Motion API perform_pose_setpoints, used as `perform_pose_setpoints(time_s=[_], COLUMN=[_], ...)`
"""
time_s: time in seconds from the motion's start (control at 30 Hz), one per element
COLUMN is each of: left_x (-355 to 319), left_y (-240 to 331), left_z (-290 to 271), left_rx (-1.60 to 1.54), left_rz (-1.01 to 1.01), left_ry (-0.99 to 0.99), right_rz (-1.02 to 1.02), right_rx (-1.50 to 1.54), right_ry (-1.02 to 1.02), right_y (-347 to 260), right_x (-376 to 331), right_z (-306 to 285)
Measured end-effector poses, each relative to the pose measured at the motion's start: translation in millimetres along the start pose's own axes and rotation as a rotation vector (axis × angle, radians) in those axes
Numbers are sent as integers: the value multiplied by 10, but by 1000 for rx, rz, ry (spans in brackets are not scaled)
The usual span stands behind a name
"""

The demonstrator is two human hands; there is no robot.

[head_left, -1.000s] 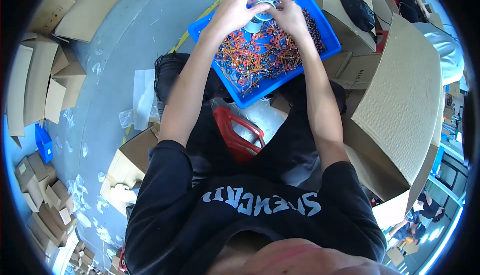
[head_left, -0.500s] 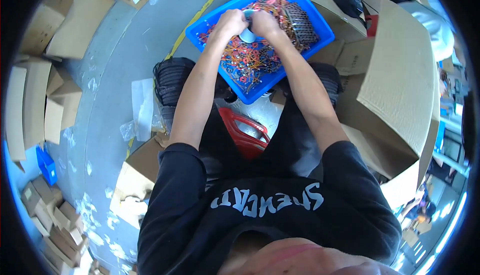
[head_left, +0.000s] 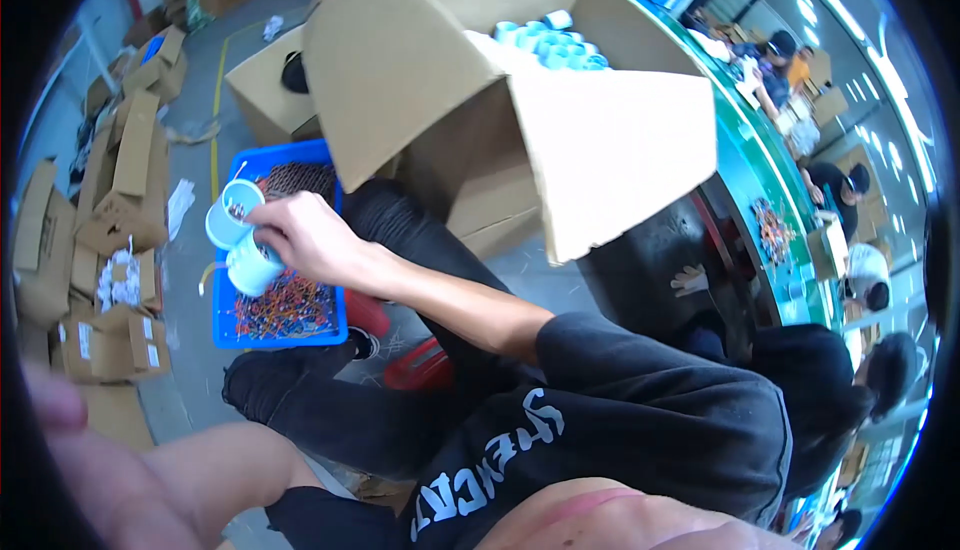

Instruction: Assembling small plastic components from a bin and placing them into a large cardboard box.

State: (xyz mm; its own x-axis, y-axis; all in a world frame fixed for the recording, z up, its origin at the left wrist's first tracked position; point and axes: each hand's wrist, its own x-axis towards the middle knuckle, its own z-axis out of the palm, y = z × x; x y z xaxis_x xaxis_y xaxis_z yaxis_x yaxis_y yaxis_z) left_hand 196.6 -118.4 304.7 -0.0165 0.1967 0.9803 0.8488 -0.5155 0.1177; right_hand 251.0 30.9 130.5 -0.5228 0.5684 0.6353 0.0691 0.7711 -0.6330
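My right hand (head_left: 305,235) is closed, pinching the rims of two pale-blue cups, one upper (head_left: 219,230) and one lower (head_left: 254,272). Small dark bits show inside the upper cup. Both are tilted and held over a blue plastic tray (head_left: 290,342). In the tray lies a tangle of thin orange, red and dark pieces (head_left: 285,312), with a dark patterned bundle (head_left: 302,179) at its far end. Very near the camera at lower left, my left hand (head_left: 100,470) is blurred and partly cut off, so its grip cannot be made out.
A large open carton (head_left: 620,150) stands right of the tray, with several pale-blue cups (head_left: 560,48) in it. Other cartons (head_left: 130,175) line the left. A red stool (head_left: 425,365) is between my legs. People work along a green bench (head_left: 740,190) at right.
Both hands were together at one cup over the tray. Now my right hand holds two cups, and my left has swung to the lower left. The view has turned right.
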Motion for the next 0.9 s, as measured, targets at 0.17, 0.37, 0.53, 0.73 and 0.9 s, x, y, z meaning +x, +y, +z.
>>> perform_pose_setpoints(time_s=[0.17,0.37,0.53,0.73,0.9], left_x=[414,843,978,1119,1082], left_y=[377,597,907,1128,1221], left_z=[395,802,1080,1920,2480], left_rx=[-286,-271,-407,-591,-657], left_rz=[214,423,454,524,501], left_ry=[-4,406,353,123,-55], right_rz=[-76,233,526,1124,1426], right_rx=[-35,-441,-1066,-1421,-1248], right_ry=[-21,584,929,774,659], right_y=[-813,-1081,-333,1511,2008], right_x=[-619,-1506,-2184,-3115,-2841], right_z=[-1484,-3202,-5320,-6974,-7550])
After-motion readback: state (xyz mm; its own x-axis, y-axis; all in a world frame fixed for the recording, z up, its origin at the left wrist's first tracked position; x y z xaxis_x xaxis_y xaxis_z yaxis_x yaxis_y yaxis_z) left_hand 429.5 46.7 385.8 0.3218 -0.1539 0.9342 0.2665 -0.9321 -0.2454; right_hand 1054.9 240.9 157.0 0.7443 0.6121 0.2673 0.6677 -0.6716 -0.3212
